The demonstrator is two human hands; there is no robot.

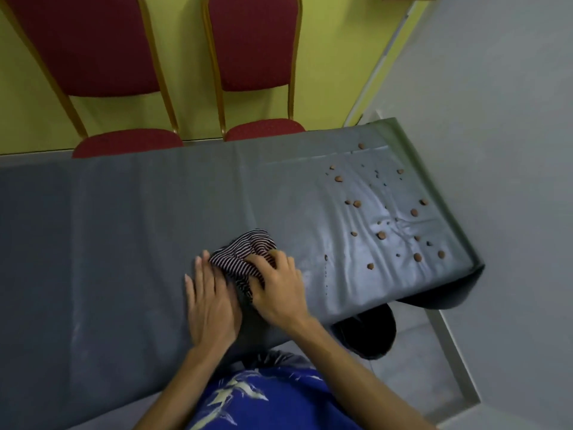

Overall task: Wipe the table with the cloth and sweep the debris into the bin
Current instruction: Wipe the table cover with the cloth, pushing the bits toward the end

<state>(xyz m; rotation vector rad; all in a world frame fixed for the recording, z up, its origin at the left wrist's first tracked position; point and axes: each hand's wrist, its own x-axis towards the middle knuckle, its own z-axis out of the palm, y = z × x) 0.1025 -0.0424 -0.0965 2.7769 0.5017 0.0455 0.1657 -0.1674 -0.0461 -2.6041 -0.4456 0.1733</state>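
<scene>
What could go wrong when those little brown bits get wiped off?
The brown bits lie spread across the right end of the grey table cover, but the black bin peeks out only under the near edge, so a careless sweep may drop some on the floor. That cover is wrinkled there; the striped cloth under the right hand might bunch it and trap bits.

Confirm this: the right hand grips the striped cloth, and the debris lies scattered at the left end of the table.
Wrong on one point. The right hand grips the striped cloth, but the debris lies scattered at the right end of the table, as the head view shows.
</scene>
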